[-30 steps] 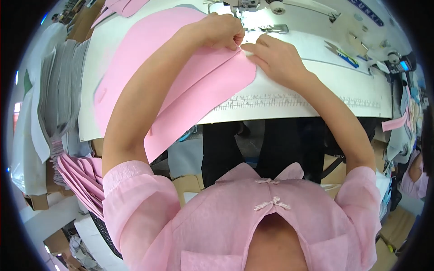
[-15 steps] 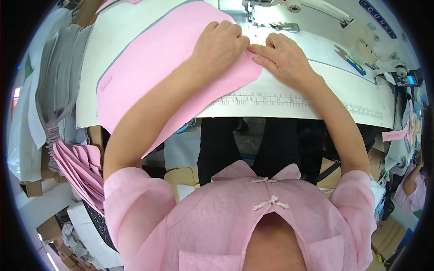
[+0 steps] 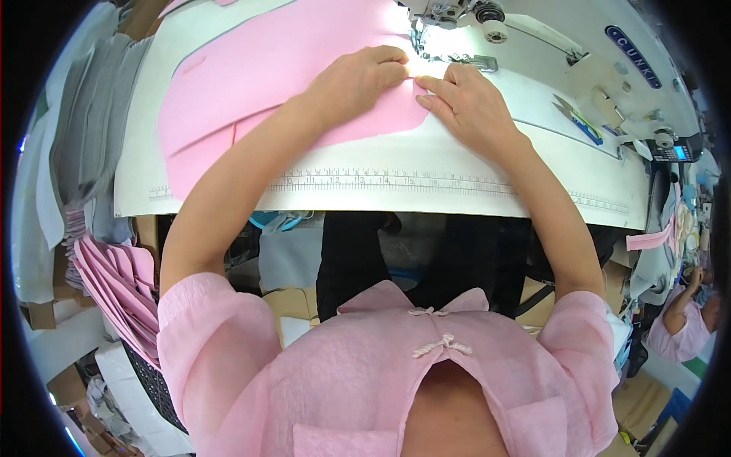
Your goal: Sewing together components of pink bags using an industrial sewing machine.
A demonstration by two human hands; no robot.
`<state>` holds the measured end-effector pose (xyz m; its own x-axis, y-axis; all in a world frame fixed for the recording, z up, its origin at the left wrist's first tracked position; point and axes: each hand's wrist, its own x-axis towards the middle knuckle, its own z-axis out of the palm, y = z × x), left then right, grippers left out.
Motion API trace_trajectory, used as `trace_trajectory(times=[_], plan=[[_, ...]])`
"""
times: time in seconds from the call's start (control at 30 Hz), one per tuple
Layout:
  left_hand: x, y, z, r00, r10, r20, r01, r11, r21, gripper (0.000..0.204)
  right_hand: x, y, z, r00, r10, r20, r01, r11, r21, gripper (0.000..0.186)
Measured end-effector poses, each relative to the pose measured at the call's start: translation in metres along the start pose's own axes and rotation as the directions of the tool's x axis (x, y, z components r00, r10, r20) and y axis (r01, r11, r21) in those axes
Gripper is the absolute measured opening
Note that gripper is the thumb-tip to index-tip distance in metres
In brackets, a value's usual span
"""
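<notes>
A large pink fabric panel (image 3: 251, 76) with a grey edge lies across the sewing table, a raised crease running over its left part. My left hand (image 3: 365, 76) rests on it with fingers bent, gripping the panel near its right end. Close beside it, my right hand (image 3: 468, 103) pinches the panel's right edge between thumb and index finger. Both hands sit just in front of the sewing machine's needle and presser foot (image 3: 417, 38), which a bright lamp lights. What lies under my left fingertips is hidden.
A ruler strip (image 3: 365, 180) runs along the table's front edge. Thread snips (image 3: 579, 120) lie at the right by the machine. Stacked grey pieces (image 3: 95, 114) and pink pieces (image 3: 114, 286) stand at the left. Another person (image 3: 681, 320) is at the far right.
The panel has moved up toward the machine, and its lower corner, which hung over the table edge, now lies on the table. A crease has formed at its left. Both hands keep their grip.
</notes>
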<state>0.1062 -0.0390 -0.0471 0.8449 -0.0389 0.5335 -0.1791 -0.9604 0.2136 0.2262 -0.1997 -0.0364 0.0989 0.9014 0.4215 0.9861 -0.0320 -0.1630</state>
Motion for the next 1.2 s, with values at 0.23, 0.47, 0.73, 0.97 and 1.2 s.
trace_trajectory(times=[0.23, 0.47, 0.73, 0.97, 1.2], plan=[[0.023, -0.030, 0.005, 0.993, 0.053, 0.109, -0.046, 0.997, -0.067, 0.011, 0.012, 0.005, 0.006, 0.998, 0.065, -0.003, -0.065, 0.996, -0.054, 0.026], [0.029, -0.041, 0.005, 0.987, 0.144, 0.069, -0.146, 0.989, 0.025, 0.010, 0.024, 0.000, 0.013, 0.990, 0.140, 0.005, -0.138, 0.984, -0.111, 0.029], [0.035, -0.035, 0.016, 0.987, -0.074, 0.140, 0.071, 0.997, 0.026, 0.015, 0.019, 0.009, 0.015, 0.990, 0.133, -0.044, -0.136, 0.987, -0.081, 0.025], [0.036, -0.053, 0.011, 0.989, -0.031, 0.143, 0.037, 0.999, -0.040, 0.016, 0.026, 0.004, 0.014, 0.992, 0.127, 0.008, -0.127, 0.990, -0.061, 0.020], [0.033, -0.049, 0.024, 0.988, -0.148, 0.046, 0.116, 0.904, 0.410, 0.028, 0.019, -0.001, 0.015, 0.983, -0.143, -0.117, 0.121, 0.976, -0.180, 0.017]])
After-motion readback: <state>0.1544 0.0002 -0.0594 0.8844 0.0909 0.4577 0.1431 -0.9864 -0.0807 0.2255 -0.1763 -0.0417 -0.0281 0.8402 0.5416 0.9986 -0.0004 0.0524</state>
